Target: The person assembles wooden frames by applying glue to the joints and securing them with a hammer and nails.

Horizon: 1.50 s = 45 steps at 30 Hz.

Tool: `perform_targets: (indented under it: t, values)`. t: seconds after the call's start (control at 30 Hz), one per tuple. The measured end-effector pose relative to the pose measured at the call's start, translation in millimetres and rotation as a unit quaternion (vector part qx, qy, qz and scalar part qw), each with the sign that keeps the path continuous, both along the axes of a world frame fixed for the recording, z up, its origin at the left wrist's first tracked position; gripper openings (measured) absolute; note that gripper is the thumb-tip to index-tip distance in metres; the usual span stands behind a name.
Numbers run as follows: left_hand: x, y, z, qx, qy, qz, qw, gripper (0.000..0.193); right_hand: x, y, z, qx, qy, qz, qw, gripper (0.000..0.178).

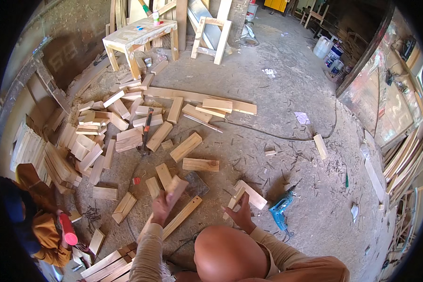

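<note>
My left hand (pixel 160 207) is closed round a short wooden block (pixel 176 190), held tilted above the floor. Farther right, my right hand (pixel 242 215) grips a narrower wooden block (pixel 235 198), fingers round its near end. Just beyond that piece lies another pale wooden block (pixel 254 196); whether the two touch I cannot tell. A blue power drill (pixel 280 211) rests on the floor to the right of my right hand. Beside the left-hand block is a dark square plate (pixel 196 184). A long wooden strip (pixel 182 217) lies between my hands.
Cut blocks (pixel 95 123) are heaped at the left, with a hammer (pixel 147 128) beside them. A wooden table (pixel 141 38) and small frame (pixel 212 38) stand at the back. At the left edge a person (pixel 49 230) holds a red cylinder (pixel 67 229). A cable (pixel 277 137) crosses the floor.
</note>
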State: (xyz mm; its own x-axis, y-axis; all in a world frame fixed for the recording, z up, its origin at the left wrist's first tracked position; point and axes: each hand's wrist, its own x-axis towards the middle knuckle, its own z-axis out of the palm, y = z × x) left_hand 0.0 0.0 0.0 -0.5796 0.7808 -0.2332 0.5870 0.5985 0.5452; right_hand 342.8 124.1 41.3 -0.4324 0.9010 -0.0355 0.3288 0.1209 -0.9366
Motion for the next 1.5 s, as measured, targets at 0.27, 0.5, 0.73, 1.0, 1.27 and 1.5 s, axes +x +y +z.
perform_targets:
  t: [0.27,0.5,0.73,1.0,1.27,1.5]
  values:
    - [-38,4,62,0.325,-0.163,-0.008,0.932,0.056,-5,2,-4,0.045,0.079,0.007,0.996,0.088]
    - [-13,-10,176,0.234,-0.182,-0.056,0.953,0.053,-26,-26,-2,0.028,0.085,0.009,0.996,0.08]
    - [-4,-34,202,0.246,-0.29,-0.067,0.922,0.062,-40,-44,-33,0.083,0.002,-0.006,0.997,0.087]
    - [17,-40,208,0.144,-0.172,0.016,0.974,0.051,-107,-33,-47,0.111,-0.002,0.047,0.993,0.075]
    - [24,-44,198,0.036,-0.089,0.028,0.995,0.056,-162,-45,-70,0.136,0.077,0.067,0.985,0.074]
    - [49,-24,174,-0.03,0.03,0.011,0.999,0.066,-151,-52,-49,0.207,0.085,0.071,0.972,0.089]
